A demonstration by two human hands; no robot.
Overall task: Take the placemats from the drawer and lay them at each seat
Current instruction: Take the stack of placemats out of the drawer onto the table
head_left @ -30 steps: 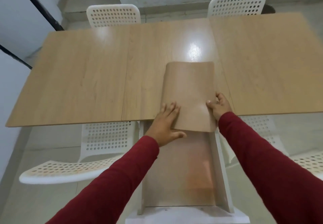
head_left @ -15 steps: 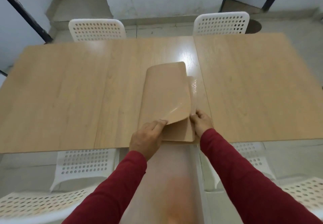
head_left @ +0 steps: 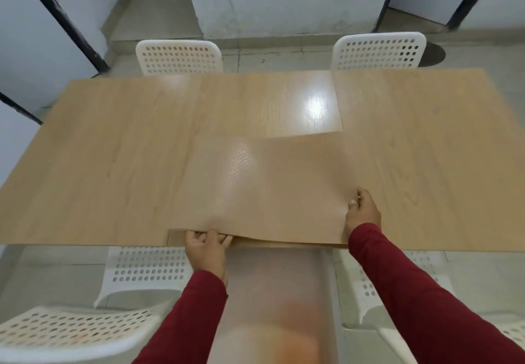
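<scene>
A tan placemat point(head_left: 270, 187) is spread wide over the near middle of the wooden table point(head_left: 113, 150), blurred with motion. My left hand point(head_left: 207, 247) pinches its near left corner at the table's front edge. My right hand point(head_left: 362, 210) grips its right edge. More tan mats point(head_left: 255, 241) show as a thin stack under its near edge. The open drawer point(head_left: 278, 292) sticks out below the table between my red sleeves; its inside is blurred.
Two white perforated chairs point(head_left: 179, 57) point(head_left: 379, 51) stand at the far side. Two more white chairs point(head_left: 142, 267) point(head_left: 397, 278) are tucked under the near side, left and right of the drawer. Another white seat point(head_left: 71, 332) lies at lower left. Grey walls lie beyond.
The mat, lying lengthwise and then peeled up at its corner, is now spread sideways across the table. My hands moved apart, the right one out to the mat's right edge.
</scene>
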